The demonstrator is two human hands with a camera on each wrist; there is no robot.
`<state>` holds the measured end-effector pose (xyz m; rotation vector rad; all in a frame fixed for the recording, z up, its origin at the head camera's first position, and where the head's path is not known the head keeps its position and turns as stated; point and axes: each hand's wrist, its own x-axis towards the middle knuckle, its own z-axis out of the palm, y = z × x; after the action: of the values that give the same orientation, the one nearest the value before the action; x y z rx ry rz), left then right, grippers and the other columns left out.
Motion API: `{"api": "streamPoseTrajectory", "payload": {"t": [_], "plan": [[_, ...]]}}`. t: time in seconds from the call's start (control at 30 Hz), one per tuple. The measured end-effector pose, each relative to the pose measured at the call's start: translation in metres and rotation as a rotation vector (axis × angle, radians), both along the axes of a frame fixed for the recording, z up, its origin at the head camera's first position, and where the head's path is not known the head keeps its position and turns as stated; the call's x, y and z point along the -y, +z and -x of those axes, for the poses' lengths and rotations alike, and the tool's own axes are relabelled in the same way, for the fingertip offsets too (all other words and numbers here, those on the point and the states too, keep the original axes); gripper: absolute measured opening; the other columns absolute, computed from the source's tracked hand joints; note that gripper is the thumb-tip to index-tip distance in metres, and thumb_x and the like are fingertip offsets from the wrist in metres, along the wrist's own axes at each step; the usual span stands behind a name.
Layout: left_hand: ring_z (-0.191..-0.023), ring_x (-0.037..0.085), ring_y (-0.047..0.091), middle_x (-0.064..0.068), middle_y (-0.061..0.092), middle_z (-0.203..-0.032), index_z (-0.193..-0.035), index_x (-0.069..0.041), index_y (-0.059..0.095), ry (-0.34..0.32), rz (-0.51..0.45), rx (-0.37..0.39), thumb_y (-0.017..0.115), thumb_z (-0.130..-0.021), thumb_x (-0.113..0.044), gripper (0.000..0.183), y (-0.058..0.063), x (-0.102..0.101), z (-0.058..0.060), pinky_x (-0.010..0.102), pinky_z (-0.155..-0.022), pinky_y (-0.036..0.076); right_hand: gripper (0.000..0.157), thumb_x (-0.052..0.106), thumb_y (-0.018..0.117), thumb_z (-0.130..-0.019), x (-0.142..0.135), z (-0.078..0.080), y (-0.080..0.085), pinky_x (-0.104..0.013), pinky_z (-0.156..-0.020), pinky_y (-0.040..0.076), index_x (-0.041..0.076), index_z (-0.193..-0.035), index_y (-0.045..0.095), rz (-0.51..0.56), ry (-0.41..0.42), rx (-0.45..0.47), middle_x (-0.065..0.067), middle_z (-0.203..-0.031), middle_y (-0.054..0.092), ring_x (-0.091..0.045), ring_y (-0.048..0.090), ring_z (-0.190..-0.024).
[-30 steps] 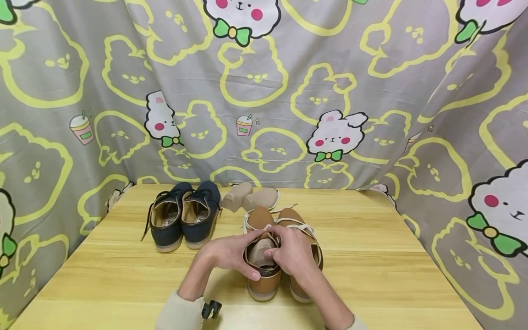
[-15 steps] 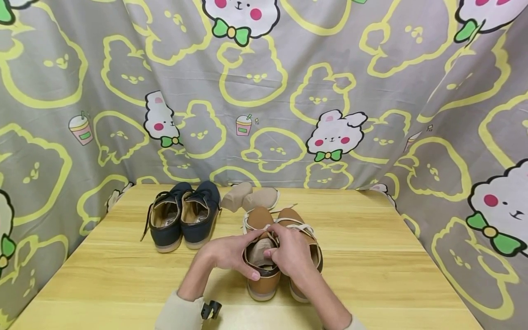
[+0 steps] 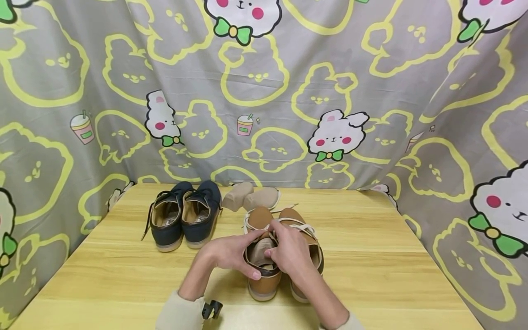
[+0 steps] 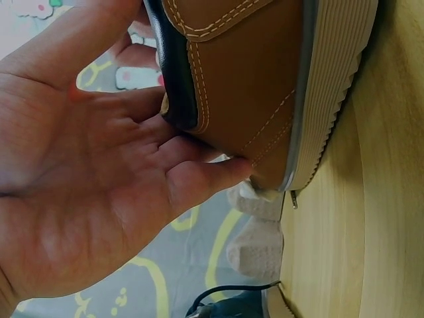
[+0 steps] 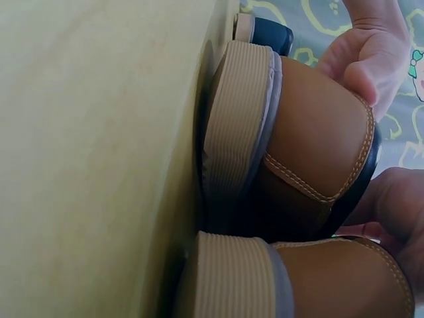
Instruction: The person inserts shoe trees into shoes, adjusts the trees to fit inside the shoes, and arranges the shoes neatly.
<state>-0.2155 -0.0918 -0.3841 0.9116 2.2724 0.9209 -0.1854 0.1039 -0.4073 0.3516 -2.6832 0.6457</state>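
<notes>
Two brown lace-up shoes stand side by side, heels towards me. My left hand (image 3: 228, 252) grips the left brown shoe (image 3: 264, 286) by its collar, thumb along the heel rim and fingertips near the tongue. In the left wrist view the little finger touches the side of this shoe (image 4: 258, 86). My right hand (image 3: 292, 250) reaches over its opening, thumb inside and index finger at the tongue and laces. A beige shoe insert (image 3: 260, 253) shows inside. The right brown shoe (image 3: 290, 214) is partly hidden under my right hand and forearm.
A pair of navy lace-up shoes (image 3: 167, 238) stands to the left on the wooden table (image 3: 371, 275). Two more beige inserts (image 3: 262, 199) lie behind the brown shoes. A patterned grey curtain (image 3: 272, 91) surrounds the table's back and sides.
My right index finger has lifted slightly at the tongue, and the right forearm has shifted a little left. The left hand and the shoes keep their places.
</notes>
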Motion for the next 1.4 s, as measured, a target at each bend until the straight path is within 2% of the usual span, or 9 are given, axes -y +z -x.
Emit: {"api": "streamPoseTrajectory", "payload": {"t": [0.27,0.7,0.97,1.07,1.2,1.3,1.4], "plan": [[-0.148,0.030,0.036,0.018,0.031,-0.163,-0.162,-0.003,0.016,0.021,0.016,0.005,0.087,-0.081,-0.030,0.111,0.002,-0.001,-0.001,0.044,-0.117,0.034,0.051,0.020,0.098,-0.058,0.002,0.004,-0.001,-0.039,-0.056,0.048,0.020,-0.094,0.061,-0.046,-0.018,0.003,-0.003,-0.081,0.067,-0.030,0.068,-0.076],[-0.149,0.030,0.034,0.017,0.028,-0.165,-0.162,-0.004,0.016,0.019,0.011,0.014,0.087,-0.081,-0.033,0.112,0.002,-0.001,0.001,0.045,-0.118,0.033,0.050,0.017,0.097,-0.059,0.006,0.007,-0.003,-0.042,-0.053,0.047,0.019,-0.089,0.056,-0.084,-0.051,-0.034,-0.004,-0.080,0.064,-0.031,0.066,-0.071],[-0.148,0.029,0.037,0.016,0.031,-0.163,-0.162,-0.007,0.019,0.073,0.021,-0.021,0.088,-0.079,-0.034,0.111,0.001,-0.004,-0.001,0.047,-0.117,0.034,0.049,0.017,0.097,-0.059,0.004,0.008,-0.005,-0.040,-0.054,0.046,0.019,-0.089,0.058,-0.045,-0.037,-0.042,-0.002,-0.079,0.063,-0.030,0.066,-0.072],[-0.145,0.028,0.040,0.015,0.032,-0.163,-0.162,-0.007,0.019,0.077,0.017,-0.025,0.089,-0.079,-0.034,0.111,0.001,-0.006,-0.002,0.047,-0.116,0.036,0.049,0.016,0.096,-0.061,0.002,0.008,-0.004,-0.039,-0.056,0.046,0.019,-0.091,0.059,-0.020,-0.017,-0.024,-0.001,-0.080,0.062,-0.028,0.065,-0.073],[-0.143,0.027,0.041,0.014,0.034,-0.160,-0.162,-0.008,0.018,0.073,0.000,-0.001,0.089,-0.080,-0.032,0.111,0.001,-0.006,-0.001,0.045,-0.114,0.036,0.046,0.017,0.096,-0.063,-0.002,0.007,-0.001,-0.035,-0.056,0.040,0.019,-0.090,0.058,0.021,0.012,0.036,0.003,-0.075,0.055,-0.020,0.056,-0.069],[-0.146,0.027,0.037,0.014,0.031,-0.162,-0.163,-0.009,0.015,0.070,-0.005,0.013,0.088,-0.080,-0.032,0.113,0.000,-0.006,-0.002,0.045,-0.115,0.035,0.044,0.018,0.096,-0.064,-0.005,0.007,0.002,-0.031,-0.056,0.037,0.019,-0.089,0.059,0.054,0.040,0.079,0.004,-0.072,0.051,-0.016,0.049,-0.067],[-0.152,0.031,0.027,0.016,0.021,-0.167,-0.163,-0.007,0.011,0.076,-0.007,0.025,0.088,-0.080,-0.032,0.116,0.000,-0.005,-0.002,0.048,-0.119,0.030,0.039,0.019,0.094,-0.068,-0.009,0.007,0.005,-0.029,-0.057,0.038,0.018,-0.089,0.061,0.082,0.084,0.109,0.004,-0.073,0.054,-0.014,0.048,-0.067]]}}
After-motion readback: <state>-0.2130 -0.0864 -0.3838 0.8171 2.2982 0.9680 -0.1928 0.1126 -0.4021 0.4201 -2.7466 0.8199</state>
